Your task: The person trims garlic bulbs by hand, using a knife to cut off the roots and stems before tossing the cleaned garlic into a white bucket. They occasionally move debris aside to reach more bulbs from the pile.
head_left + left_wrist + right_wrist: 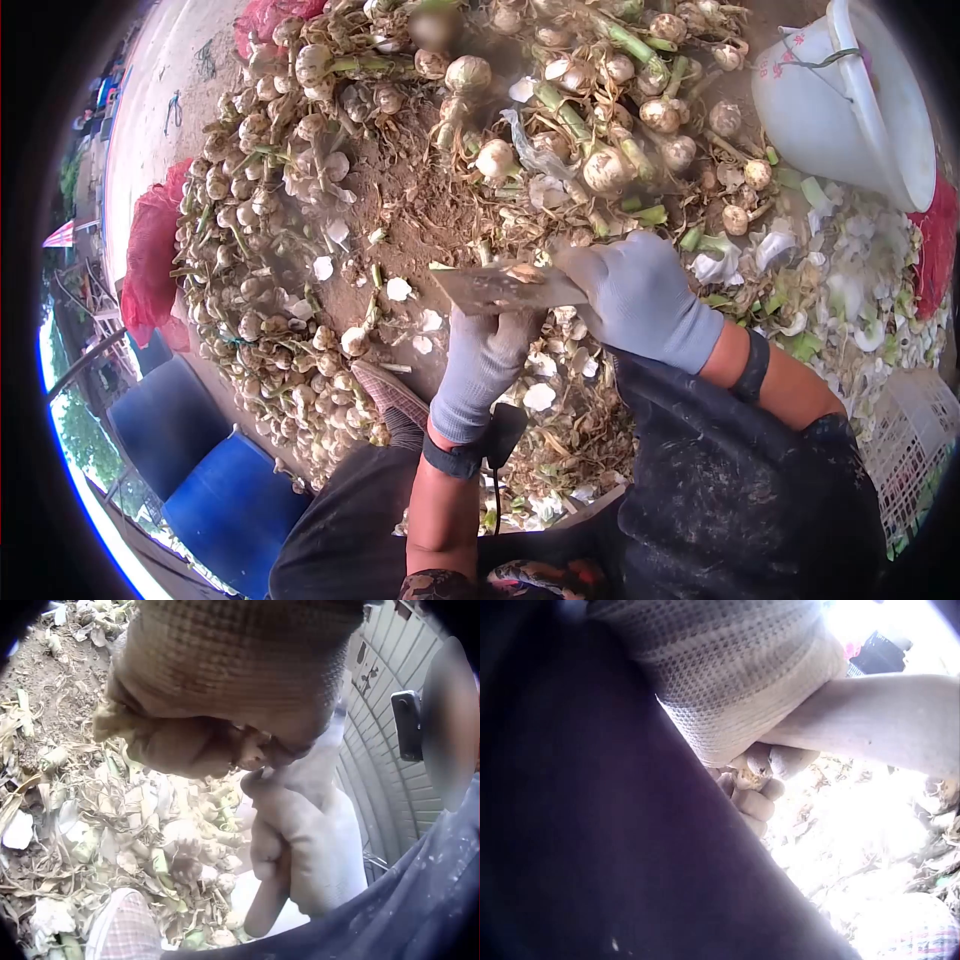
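Observation:
My gloved right hand (pixel 640 300) grips the handle (pixel 264 904) of a cleaver. Its broad, dirt-streaked blade (pixel 510 288) points left across the head view, over the fingers of my left hand (pixel 485 355). That hand, also gloved, curls round a garlic bulb (pixel 750 777). Most of the bulb is hidden by the fingers and blade; a pale bit of it shows between the fingertips in the right wrist view. In the left wrist view, both hands meet closely, the left one above. Garlic bulbs (pixel 610 170) with stalks lie heaped beyond the hands.
More garlic (pixel 250 240) is piled at the left beside a red mesh bag (pixel 155 255). A white bucket (pixel 815 95) lies tipped at the far right, near pale trimmings (pixel 850 265). A white crate (pixel 915 440) and blue barrels (pixel 235 510) stand nearby. A checked shoe (pixel 385 395) is near the left hand.

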A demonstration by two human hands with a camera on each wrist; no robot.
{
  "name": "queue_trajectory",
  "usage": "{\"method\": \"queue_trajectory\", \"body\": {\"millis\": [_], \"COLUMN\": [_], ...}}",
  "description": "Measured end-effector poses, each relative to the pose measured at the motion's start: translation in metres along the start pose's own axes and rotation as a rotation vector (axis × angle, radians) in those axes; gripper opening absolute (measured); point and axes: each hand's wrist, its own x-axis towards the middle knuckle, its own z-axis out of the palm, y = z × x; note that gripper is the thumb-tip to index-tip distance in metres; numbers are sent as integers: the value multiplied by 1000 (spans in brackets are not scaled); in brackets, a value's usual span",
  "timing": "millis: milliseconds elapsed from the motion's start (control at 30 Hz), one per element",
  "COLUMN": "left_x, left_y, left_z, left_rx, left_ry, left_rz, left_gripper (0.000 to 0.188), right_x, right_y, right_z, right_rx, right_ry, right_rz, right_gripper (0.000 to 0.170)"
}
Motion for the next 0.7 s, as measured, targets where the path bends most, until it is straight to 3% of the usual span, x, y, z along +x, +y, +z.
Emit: {"method": "queue_trajectory", "body": {"millis": [33,67,133,167,200,233,267,300,333,400,433,467,533,567,600,667,700], "left_x": [-3,-6,2,13,18,22,21,25,23,14,11,6,2,0,-8,9,25], "left_y": [20,21,-1,-7,-8,-6,-3,-8,-6,6,9,22,34,24,8,-11,-26], "left_z": [7,14,2,-7,-9,-4,-1,-3,0,16,16,21,-9,-51,-84,-62,-48], "left_rx": [45,74,165,611,848,708,579,684,688,20,-39,-394,-890,-988,-1072,-319,44], "left_ry": [-74,-70,82,71,92,112,133,172,174,195,161,72,30,126,233,676,657], "left_rz": [-57,15,-74,303,383,300,198,350,353,25,31,119,410,444,447,193,130], "left_gripper": [29,33,36,42,46,42,39,38,38,39,38,39,48,54,61,72,77], "right_x": [-11,-19,-19,-22,-23,-22,-24,-27,-24,-14,-11,-18,-38,-50,-57,-63,-64], "right_y": [22,37,25,12,5,0,0,-2,-4,-11,-10,-2,25,22,14,12,11], "right_z": [18,23,-4,-7,-13,-19,-14,-17,-20,-23,-25,-14,14,8,4,-16,-24], "right_rx": [-134,-269,-2,76,123,89,111,175,249,287,314,315,70,107,123,200,177], "right_ry": [-73,-142,64,19,-22,-143,-129,-94,-55,11,77,75,-359,-190,-201,-29,-38], "right_rz": [229,465,486,478,475,492,510,538,554,476,398,404,658,630,636,641,676], "right_gripper": [5,5,9,10,10,11,12,13,15,16,16,16,16,15,15,18,17]}}
